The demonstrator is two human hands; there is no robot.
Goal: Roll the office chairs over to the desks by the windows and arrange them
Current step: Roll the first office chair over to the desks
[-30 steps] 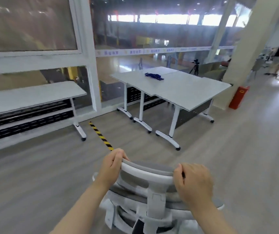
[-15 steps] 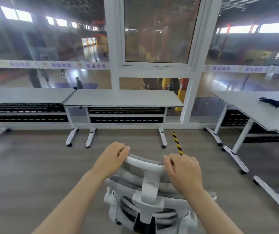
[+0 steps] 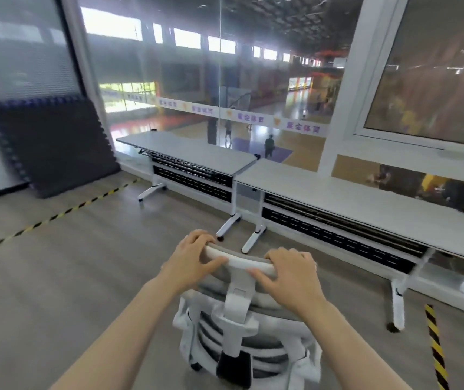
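A white and grey office chair [image 3: 242, 330] stands right below me, seen from behind. My left hand [image 3: 194, 258] grips the left end of its headrest bar, and my right hand [image 3: 289, 273] grips the right end. Ahead, two grey desks stand end to end along the glass wall: a left desk [image 3: 188, 150] and a right desk [image 3: 365, 198]. The chair faces the gap where the two desks meet. Its seat and wheels are mostly hidden by the backrest.
A dark foam mat [image 3: 53, 147] leans against the wall at the left. Yellow-black floor tape [image 3: 56, 218] runs across the floor at the left, and another strip of tape [image 3: 436, 347] lies at the right. The desks' white wheeled legs [image 3: 229, 225] jut out toward the chair.
My view has swung left along the window wall with the chair. The tables with the blue cloth have left the view and the dark mat has come in. Both hands keep their hold.
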